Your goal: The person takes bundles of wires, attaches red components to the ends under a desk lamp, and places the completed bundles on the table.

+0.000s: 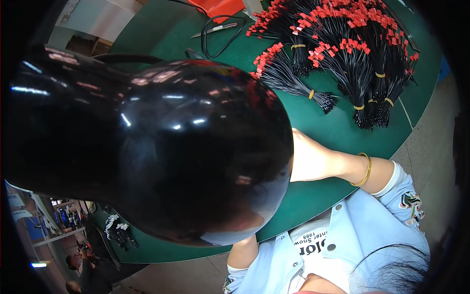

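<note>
A large glossy black rounded shade, which looks like a lamp head, fills the middle and left of the view and covers the work area. My right hand reaches in behind its right edge, brightly lit. Only the back of that hand and the wrist, with a gold bangle, show; the fingers are hidden. My left forearm comes up under the shade's lower edge, and the hand itself is out of sight. What either hand holds or touches cannot be seen.
Several bundles of black wires with red connectors, tied with yellow bands, lie on the green table at far right. A slim pointed tool, a looped black cable and a red bin are behind. White-ended wires lie lower left.
</note>
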Tool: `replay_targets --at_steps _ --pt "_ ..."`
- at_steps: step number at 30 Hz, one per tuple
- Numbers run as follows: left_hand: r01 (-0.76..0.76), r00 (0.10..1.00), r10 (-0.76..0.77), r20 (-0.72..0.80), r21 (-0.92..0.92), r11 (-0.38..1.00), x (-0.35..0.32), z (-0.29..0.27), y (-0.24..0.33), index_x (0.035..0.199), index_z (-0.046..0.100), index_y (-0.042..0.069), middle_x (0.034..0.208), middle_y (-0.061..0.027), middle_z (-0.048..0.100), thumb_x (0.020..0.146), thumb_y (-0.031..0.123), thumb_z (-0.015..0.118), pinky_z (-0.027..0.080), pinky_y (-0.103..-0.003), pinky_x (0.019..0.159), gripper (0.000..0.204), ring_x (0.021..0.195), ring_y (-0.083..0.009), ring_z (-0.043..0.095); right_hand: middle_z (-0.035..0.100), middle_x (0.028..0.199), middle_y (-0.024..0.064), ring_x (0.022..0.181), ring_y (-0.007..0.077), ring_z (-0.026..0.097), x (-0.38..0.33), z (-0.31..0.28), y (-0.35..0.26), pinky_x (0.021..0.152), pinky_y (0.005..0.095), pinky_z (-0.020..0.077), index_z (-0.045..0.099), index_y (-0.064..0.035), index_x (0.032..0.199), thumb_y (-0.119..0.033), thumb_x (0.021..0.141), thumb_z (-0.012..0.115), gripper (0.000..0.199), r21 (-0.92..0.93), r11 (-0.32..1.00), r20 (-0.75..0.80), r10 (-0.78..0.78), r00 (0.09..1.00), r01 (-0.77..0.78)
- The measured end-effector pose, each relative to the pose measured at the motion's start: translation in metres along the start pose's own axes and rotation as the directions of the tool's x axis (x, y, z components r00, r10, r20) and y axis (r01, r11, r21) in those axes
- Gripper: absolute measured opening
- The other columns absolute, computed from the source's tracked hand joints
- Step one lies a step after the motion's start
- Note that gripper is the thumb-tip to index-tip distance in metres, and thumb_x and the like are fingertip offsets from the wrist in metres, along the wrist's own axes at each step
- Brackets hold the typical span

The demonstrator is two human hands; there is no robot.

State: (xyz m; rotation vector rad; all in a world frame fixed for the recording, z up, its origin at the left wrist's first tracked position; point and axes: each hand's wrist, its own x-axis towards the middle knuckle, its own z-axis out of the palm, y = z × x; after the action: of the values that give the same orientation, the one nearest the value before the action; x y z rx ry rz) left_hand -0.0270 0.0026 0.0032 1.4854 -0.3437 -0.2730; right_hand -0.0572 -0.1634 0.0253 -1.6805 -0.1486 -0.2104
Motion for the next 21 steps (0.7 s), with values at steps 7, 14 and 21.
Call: replay_targets --at_steps 7,14,21 --pt "0.020 1.000 -0.021 -0.005 -0.068 0.997 0.001 -0.004 0.005 0.090 0.053 -0.006 0.085 -0.0090 0.057 0.070 -0.008 0.054 0.041 -0.023 0.070 0.020 0.073 -0.0120 0.054 0.060 0.084 0.0072 0.078 0.0115 0.056 0.002 0.001 0.008 0.072 0.0242 0.0440 0.058 -0.0019 0.089 -0.013 0.070 0.064 0.023 0.415 0.910 -0.044 0.033 0.998 -0.011" --pt "0.086 0.995 -0.093 -0.045 -0.145 0.986 0.004 0.004 0.004 0.084 0.052 -0.006 0.077 -0.0093 0.056 0.071 -0.008 0.053 0.041 -0.023 0.063 0.013 0.065 -0.0125 0.053 0.060 0.085 0.0082 0.079 0.0109 0.056 0.000 -0.002 0.011 0.073 0.0240 0.0439 0.059 0.0000 0.090 -0.012 0.071 0.064 0.023 0.499 0.866 -0.024 0.053 0.998 -0.034" --pt "0.074 0.997 -0.078 -0.025 -0.136 0.988 0.006 0.009 0.005 0.083 0.053 -0.006 0.074 -0.0088 0.056 0.071 -0.008 0.054 0.042 -0.023 0.061 0.012 0.062 -0.0125 0.053 0.060 0.082 0.0084 0.078 0.0129 0.057 -0.001 -0.001 0.012 0.072 0.0248 0.0440 0.059 -0.0014 0.089 -0.013 0.070 0.065 0.023 0.316 0.949 -0.082 0.000 0.997 0.026"
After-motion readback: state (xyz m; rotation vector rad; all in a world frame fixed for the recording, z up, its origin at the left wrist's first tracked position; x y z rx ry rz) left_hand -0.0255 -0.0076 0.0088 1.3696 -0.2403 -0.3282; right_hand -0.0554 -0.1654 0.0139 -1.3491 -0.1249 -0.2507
